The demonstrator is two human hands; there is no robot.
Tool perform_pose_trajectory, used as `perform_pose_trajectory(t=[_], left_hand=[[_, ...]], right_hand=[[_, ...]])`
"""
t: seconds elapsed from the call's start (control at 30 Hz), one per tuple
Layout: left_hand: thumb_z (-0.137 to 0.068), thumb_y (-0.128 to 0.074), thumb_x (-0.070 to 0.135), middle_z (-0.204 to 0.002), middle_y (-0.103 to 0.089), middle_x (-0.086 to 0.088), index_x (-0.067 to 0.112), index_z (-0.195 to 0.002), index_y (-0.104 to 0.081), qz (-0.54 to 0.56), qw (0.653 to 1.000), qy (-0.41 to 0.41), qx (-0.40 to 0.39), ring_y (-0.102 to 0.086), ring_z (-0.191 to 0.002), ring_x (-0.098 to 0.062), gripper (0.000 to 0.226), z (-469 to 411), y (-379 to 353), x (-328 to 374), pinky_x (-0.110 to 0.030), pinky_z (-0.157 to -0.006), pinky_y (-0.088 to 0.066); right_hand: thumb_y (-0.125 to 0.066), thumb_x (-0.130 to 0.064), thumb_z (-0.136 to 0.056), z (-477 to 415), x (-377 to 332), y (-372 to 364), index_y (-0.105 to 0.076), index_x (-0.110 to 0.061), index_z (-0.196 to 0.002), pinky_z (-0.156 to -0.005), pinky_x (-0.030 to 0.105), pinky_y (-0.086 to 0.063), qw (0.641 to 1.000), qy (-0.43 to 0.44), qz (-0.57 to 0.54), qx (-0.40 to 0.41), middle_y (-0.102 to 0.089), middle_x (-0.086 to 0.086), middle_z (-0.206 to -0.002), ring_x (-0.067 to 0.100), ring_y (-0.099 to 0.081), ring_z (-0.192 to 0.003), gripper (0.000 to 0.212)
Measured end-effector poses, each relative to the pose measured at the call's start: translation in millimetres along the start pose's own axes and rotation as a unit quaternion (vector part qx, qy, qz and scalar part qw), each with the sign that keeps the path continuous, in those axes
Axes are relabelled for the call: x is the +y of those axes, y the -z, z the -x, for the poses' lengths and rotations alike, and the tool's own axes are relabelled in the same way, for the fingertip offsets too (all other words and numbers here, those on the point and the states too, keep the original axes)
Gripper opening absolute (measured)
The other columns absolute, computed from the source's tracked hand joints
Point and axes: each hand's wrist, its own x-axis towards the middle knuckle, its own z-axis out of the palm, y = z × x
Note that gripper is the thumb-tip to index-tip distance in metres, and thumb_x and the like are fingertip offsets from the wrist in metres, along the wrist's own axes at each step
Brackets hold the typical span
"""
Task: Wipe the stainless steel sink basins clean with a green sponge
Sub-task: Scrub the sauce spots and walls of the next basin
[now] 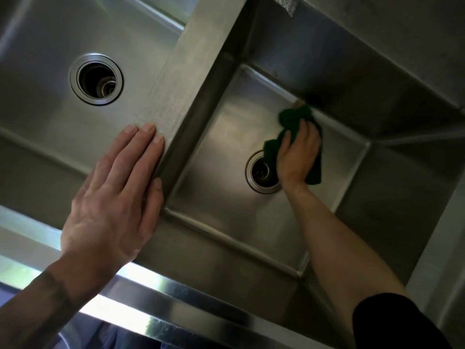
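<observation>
Two stainless steel basins lie below me, split by a flat divider [196,59]. In the right basin [226,197] my right hand [298,154] grips a crumpled dark green sponge [294,117] and presses it on the floor near the far wall, just beyond the drain [260,172]. The hand hides much of the sponge and part of the drain ring. My left hand [115,197] rests flat with straight fingers on the divider's near end and the left basin's edge. The left basin [37,102] holds only its open drain [97,79].
A shiny steel front rim [176,298] runs along the near side of the sink. The right basin's walls are deep and dark at the far right. A bit of crinkled clear plastic [286,3] hangs at the top edge.
</observation>
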Motion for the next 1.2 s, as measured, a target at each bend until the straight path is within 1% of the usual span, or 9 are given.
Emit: perform_pose_trajectory(t=[0.17, 0.23, 0.4, 0.6, 0.67, 0.77, 0.93, 1.07, 1.2], left_hand=[[-0.111, -0.046, 0.020, -0.169, -0.037, -0.013, 0.004, -0.160, -0.041, -0.006, 1.000, 0.002, -0.005, -0.031, -0.159, -0.029, 0.052, 0, 1, 1, -0.052, -0.122, -0.040], [-0.111, -0.046, 0.020, -0.169, -0.037, -0.014, 0.003, -0.161, -0.040, -0.005, 1.000, -0.003, -0.006, -0.031, -0.159, -0.029, 0.053, -1, 1, 1, -0.052, -0.123, -0.040], [-0.110, -0.047, 0.019, -0.169, -0.038, -0.014, 0.003, -0.161, -0.041, -0.007, 1.000, -0.001, -0.003, -0.032, -0.159, -0.030, 0.053, -1, 1, 0, -0.052, -0.124, -0.039], [-0.110, -0.047, 0.019, -0.168, -0.039, -0.016, 0.003, -0.160, -0.041, -0.006, 1.000, -0.002, -0.003, -0.034, -0.158, -0.032, 0.053, -1, 0, 1, -0.054, -0.123, -0.039], [-0.110, -0.047, 0.019, -0.168, -0.039, -0.015, 0.002, -0.160, -0.042, -0.004, 1.000, -0.003, -0.003, -0.033, -0.158, -0.031, 0.052, -1, 0, 1, -0.053, -0.123, -0.039], [-0.110, -0.047, 0.019, -0.168, -0.038, -0.014, 0.003, -0.160, -0.042, -0.005, 1.000, 0.000, -0.002, -0.033, -0.159, -0.030, 0.052, -1, 0, 1, -0.053, -0.123, -0.040], [-0.111, -0.047, 0.020, -0.168, -0.038, -0.013, 0.003, -0.160, -0.042, -0.005, 1.000, 0.002, -0.005, -0.033, -0.159, -0.030, 0.052, -1, 0, 1, -0.053, -0.122, -0.041], [-0.111, -0.045, 0.021, -0.168, -0.038, -0.015, 0.002, -0.160, -0.042, -0.003, 1.000, 0.001, -0.009, -0.032, -0.159, -0.031, 0.052, -1, 1, 1, -0.055, -0.121, -0.042], [-0.111, -0.046, 0.019, -0.168, -0.039, -0.016, 0.001, -0.159, -0.042, -0.004, 1.000, -0.003, -0.007, -0.033, -0.158, -0.032, 0.052, -1, 1, 1, -0.055, -0.121, -0.042]], right_hand=[[-0.056, -0.018, -0.105, 12, -2, -2, -0.050, -0.007, -0.150, -0.124, 0.049, -0.031, 0.945, 0.270, -0.003, -0.185, -0.049, 0.017, -0.153, 0.034, -0.044, -0.141, 0.047], [-0.055, -0.019, -0.106, -1, 17, 4, -0.050, -0.006, -0.150, -0.123, 0.049, -0.032, 0.952, 0.257, 0.007, -0.165, -0.049, 0.018, -0.152, 0.036, -0.045, -0.141, 0.046], [-0.052, -0.023, -0.106, 18, -15, -2, -0.052, -0.003, -0.148, -0.120, 0.049, -0.035, 0.999, 0.017, 0.009, -0.030, -0.052, 0.019, -0.150, 0.037, -0.047, -0.138, 0.046], [-0.058, -0.018, -0.104, 33, -16, 0, -0.053, -0.005, -0.148, -0.123, 0.046, -0.030, 0.936, 0.304, -0.021, -0.175, -0.052, 0.019, -0.151, 0.036, -0.048, -0.138, 0.047], [-0.055, -0.021, -0.103, 13, 12, 4, -0.054, -0.004, -0.146, -0.121, 0.047, -0.033, 0.959, 0.253, -0.003, -0.131, -0.054, 0.020, -0.149, 0.038, -0.049, -0.136, 0.046], [-0.049, -0.023, -0.104, 0, 58, 19, -0.054, -0.002, -0.145, -0.119, 0.049, -0.036, 0.999, 0.038, 0.020, -0.032, -0.053, 0.022, -0.147, 0.040, -0.048, -0.137, 0.046], [-0.049, -0.021, -0.103, -3, 47, 18, -0.054, 0.004, -0.144, -0.117, 0.047, -0.033, 0.987, -0.152, 0.028, 0.045, -0.053, 0.026, -0.145, 0.043, -0.049, -0.136, 0.048], [-0.050, -0.024, -0.105, 21, -14, -4, -0.054, 0.000, -0.145, -0.120, 0.048, -0.035, 0.999, 0.033, -0.003, -0.019, -0.053, 0.024, -0.146, 0.040, -0.049, -0.136, 0.047], [-0.052, -0.021, -0.106, 22, 6, 0, -0.050, -0.005, -0.150, -0.124, 0.048, -0.031, 0.957, 0.245, -0.016, -0.154, -0.049, 0.021, -0.152, 0.037, -0.046, -0.140, 0.047]])
